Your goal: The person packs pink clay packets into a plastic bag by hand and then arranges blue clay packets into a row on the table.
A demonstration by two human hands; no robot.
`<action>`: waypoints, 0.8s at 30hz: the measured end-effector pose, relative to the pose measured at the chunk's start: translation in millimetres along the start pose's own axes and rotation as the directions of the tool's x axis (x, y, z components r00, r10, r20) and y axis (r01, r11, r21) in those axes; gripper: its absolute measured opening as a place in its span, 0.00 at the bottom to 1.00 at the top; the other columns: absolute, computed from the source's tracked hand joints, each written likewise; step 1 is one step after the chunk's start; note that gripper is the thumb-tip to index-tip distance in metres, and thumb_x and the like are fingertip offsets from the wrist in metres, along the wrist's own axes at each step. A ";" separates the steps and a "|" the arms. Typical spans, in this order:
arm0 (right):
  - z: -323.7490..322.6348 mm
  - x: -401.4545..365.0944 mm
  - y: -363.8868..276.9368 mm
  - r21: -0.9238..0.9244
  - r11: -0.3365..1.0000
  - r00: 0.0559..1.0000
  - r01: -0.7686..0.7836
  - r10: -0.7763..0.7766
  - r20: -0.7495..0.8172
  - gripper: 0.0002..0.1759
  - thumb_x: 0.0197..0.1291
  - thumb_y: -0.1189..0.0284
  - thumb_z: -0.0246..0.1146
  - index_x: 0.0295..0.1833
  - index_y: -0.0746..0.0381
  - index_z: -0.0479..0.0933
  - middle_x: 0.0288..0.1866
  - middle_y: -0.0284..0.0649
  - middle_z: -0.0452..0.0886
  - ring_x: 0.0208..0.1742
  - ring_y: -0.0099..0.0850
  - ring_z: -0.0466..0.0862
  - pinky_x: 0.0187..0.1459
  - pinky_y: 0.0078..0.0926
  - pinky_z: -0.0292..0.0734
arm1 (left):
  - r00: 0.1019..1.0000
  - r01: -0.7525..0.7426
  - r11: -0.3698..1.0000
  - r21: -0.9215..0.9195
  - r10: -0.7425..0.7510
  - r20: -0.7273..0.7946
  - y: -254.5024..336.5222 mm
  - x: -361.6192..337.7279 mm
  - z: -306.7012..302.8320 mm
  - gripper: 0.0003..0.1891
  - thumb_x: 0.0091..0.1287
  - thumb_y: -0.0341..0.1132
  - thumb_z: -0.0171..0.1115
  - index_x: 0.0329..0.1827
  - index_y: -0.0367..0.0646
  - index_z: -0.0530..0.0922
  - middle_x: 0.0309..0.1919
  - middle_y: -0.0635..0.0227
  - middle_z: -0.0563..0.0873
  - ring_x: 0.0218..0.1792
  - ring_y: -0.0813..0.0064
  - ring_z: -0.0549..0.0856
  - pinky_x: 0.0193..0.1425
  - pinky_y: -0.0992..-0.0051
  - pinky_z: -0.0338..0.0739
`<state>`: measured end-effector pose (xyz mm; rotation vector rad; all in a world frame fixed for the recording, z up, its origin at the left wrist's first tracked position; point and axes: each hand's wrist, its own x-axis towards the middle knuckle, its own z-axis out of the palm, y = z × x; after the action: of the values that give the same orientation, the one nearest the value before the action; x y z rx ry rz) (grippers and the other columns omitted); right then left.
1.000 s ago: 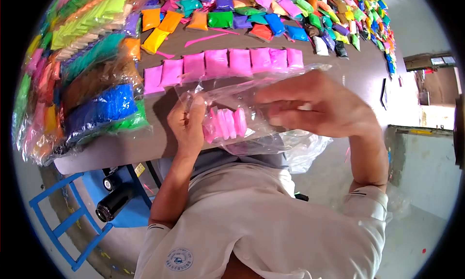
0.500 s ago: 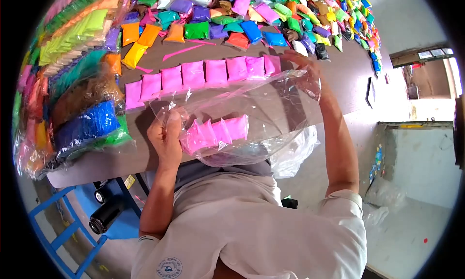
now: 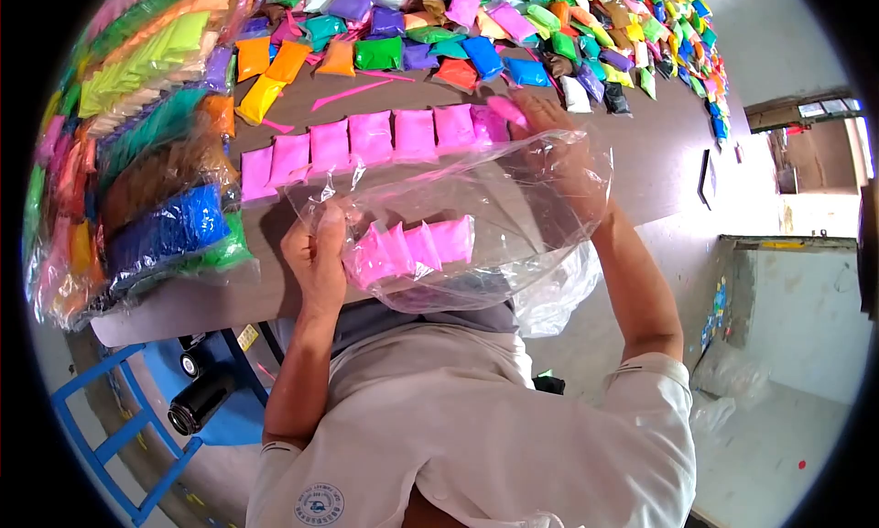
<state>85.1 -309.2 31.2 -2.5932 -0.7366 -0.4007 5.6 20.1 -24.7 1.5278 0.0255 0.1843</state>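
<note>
My left hand [image 3: 317, 244] pinches the left edge of a large clear plastic bag [image 3: 513, 226]. Several pink packets [image 3: 417, 247] lie overlapping inside the bag. Behind it, a row of pink packets [image 3: 370, 138] runs side by side on the brown table [image 3: 632, 157]. At the row's right end, my right hand [image 3: 549, 130] has its fingers closed on a pink packet [image 3: 506, 110], which is tilted up. The bag's right side lies over my right hand and wrist.
Clear bags of coloured packets [image 3: 165, 226] are stacked on the left. A heap of loose coloured packets [image 3: 586, 33] covers the table's back. White plastic [image 3: 560, 290] hangs at the front edge. A blue metal frame [image 3: 119, 436] and black flask [image 3: 200, 402] are lower left.
My right hand has moved a little left, and the packet at the row's right end is now gripped and tilted. My left hand still holds the bag.
</note>
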 end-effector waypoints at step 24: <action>-41.8 -4.7 4.3 0.726 0.588 0.592 -0.357 0.744 -0.311 0.16 0.63 0.67 0.67 0.53 0.64 0.80 0.37 0.34 0.83 0.35 0.24 0.80 0.39 0.24 0.75 | 0.997 -0.071 0.993 -0.092 0.069 -0.026 -2.7 -1.0 5.5 0.10 0.73 0.33 0.59 0.43 0.34 0.84 0.30 0.80 0.80 0.30 0.91 0.71 0.33 0.84 0.63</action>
<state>77.1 -333.9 64.6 -1.7578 0.2429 -0.5987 5.7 14.4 -27.2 1.4344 -0.0186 0.2551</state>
